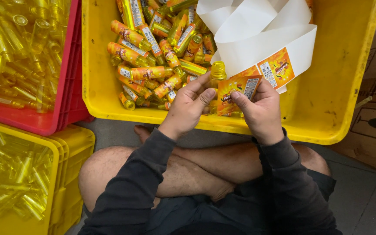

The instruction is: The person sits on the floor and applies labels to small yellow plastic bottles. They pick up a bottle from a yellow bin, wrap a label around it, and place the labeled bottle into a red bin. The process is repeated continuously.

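Hands: my left hand [188, 106] grips a small yellow bottle [217, 72]; my right hand [260, 111] presses an orange label [236, 92] on.
Done: labelled bottles [153, 56] heaped at the yellow crate's [327, 117] left end.
Left: bare bottles [18, 48] fill the red crate [68, 87].

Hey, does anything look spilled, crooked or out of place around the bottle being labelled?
Nothing stands out. The left hand and right hand hold a small yellow bottle with an orange label over the yellow crate. Labelled bottles lie heaped inside, and the backing strip curls loosely.
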